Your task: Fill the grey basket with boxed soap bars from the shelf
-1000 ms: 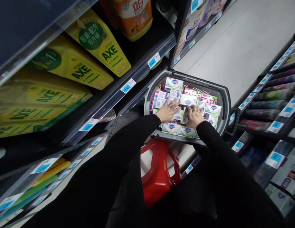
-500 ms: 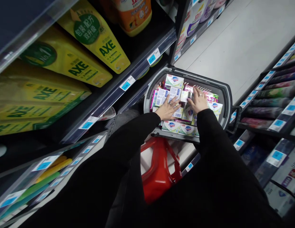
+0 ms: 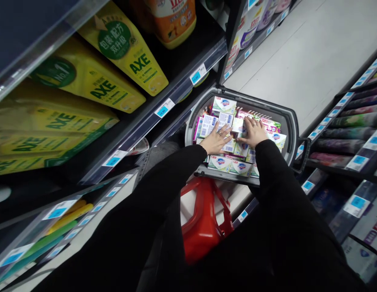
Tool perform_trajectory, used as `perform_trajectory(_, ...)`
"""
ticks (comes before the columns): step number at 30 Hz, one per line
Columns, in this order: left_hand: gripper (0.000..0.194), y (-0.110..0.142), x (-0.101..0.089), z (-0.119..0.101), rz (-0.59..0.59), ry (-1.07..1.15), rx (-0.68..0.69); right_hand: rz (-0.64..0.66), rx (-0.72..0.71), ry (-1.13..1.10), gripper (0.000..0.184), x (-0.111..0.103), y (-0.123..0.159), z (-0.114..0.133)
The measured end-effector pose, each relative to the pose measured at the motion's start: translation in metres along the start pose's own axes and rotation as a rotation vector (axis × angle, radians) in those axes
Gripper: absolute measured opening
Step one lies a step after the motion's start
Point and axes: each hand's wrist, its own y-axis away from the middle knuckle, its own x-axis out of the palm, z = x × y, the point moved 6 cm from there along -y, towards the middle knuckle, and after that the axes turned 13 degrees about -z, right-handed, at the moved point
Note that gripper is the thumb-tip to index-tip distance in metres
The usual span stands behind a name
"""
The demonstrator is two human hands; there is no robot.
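My left hand [image 3: 217, 141] lies with spread fingers on white soap boxes [image 3: 225, 119] packed in a grey basket [image 3: 293, 132]. Beside it, my right hand [image 3: 254, 133] rests on the same layer, thumb and fingers apart and slightly bent. A small white box [image 3: 237, 125] sits between the two hands, near the right fingertips. More soap boxes with a blue shield logo line the basket's near side. Pink and green packs [image 3: 272, 125] show at its far side. My right palm hides what lies beneath it.
A red plastic piece [image 3: 203, 219] is below the basket, close to my body. Shelves with yellow AXE bottles [image 3: 106, 87] rise on the left. On the right, a low shelf [image 3: 355, 158] holds rows of packs. Pale aisle floor [image 3: 298, 52] stretches ahead.
My right fingers have shifted slightly and lie lower over the boxes. The left hand stays almost in place. The whole view has moved a little.
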Motion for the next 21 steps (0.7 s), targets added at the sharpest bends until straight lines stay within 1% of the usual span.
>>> perform_trajectory(4,0.078,0.000,0.000,-0.001,0.002,-0.013,-0.009,-0.042,0.065,-0.037,0.078,-0.001,-0.007,0.000)
perform_trajectory(7,0.077,0.000,0.000,-0.001,0.006,-0.037,-0.014,-0.064,0.083,-0.050,0.067,-0.002,-0.013,0.001)
perform_trajectory(10,0.086,0.000,-0.001,0.000,-0.002,-0.040,-0.030,-0.042,0.099,0.009,0.060,-0.003,-0.017,0.002)
perform_trajectory(14,0.101,-0.002,-0.001,0.003,-0.007,-0.059,-0.060,-0.030,0.126,0.068,0.057,-0.005,-0.020,0.002)
perform_trajectory(18,0.102,-0.003,-0.001,0.004,0.004,-0.065,-0.058,-0.052,0.166,0.026,0.055,-0.003,-0.021,0.000)
perform_trajectory(20,0.101,-0.003,-0.002,0.003,0.004,-0.056,-0.049,-0.058,0.172,0.008,0.060,-0.003,-0.018,-0.001)
perform_trajectory(21,0.100,-0.003,-0.003,0.003,0.003,-0.048,-0.041,-0.059,0.159,0.005,0.066,-0.004,-0.015,-0.001)
